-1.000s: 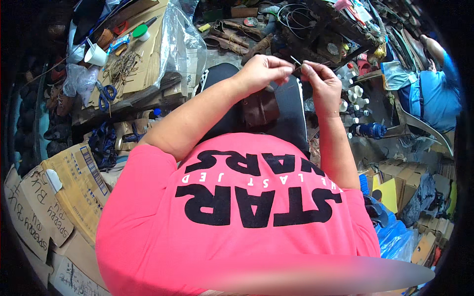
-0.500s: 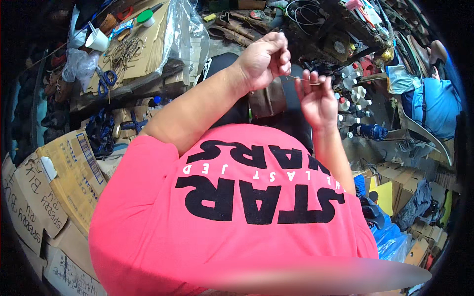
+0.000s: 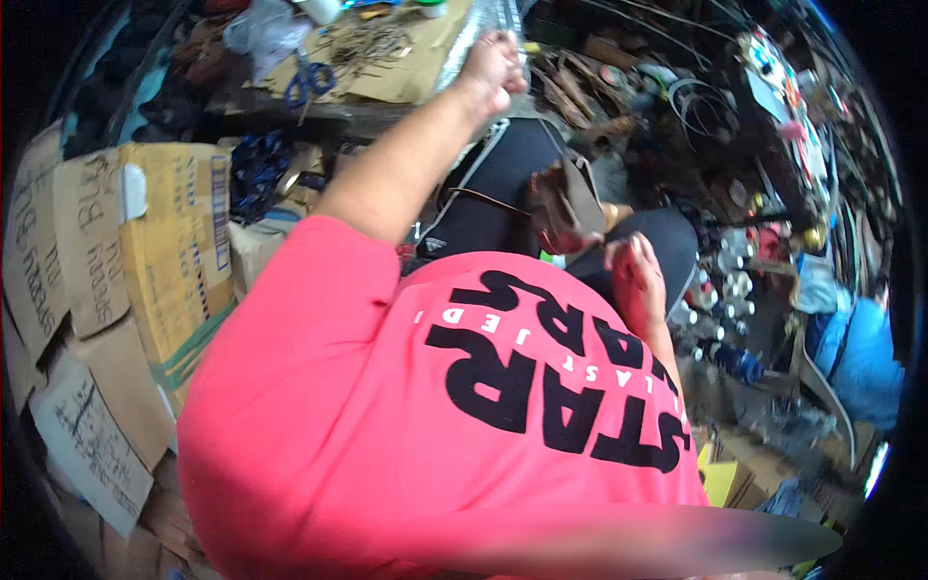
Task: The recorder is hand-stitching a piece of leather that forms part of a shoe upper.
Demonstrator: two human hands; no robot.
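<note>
My left hand (image 3: 494,73) is closed in a fist, stretched out over the front edge of the cardboard-covered bench. What its fingers hold, if anything, is too small to make out. Close to my belly on the right, my right hand (image 3: 638,278) has its fingers curled in, somewhat blurred. Between my knees rests a brown leather piece (image 3: 564,208), perhaps a shoe part, with a greyish flap; my right hand is beside it. A thin brown strand (image 3: 488,201) runs from its left side across my dark trouser leg.
On the bench (image 3: 411,82) lie blue-handled scissors (image 3: 310,84) and a heap of thin strips (image 3: 362,43). Cardboard boxes (image 3: 179,242) stack up at the left. Several small bottles (image 3: 737,282) stand at the right, near a blue cloth bundle (image 3: 865,348). Leather scraps (image 3: 570,92) lie ahead.
My hands were close together with a thin strand between them; now they are far apart, the left reaching forward, the right drawn back toward me. The whole view has swung left.
</note>
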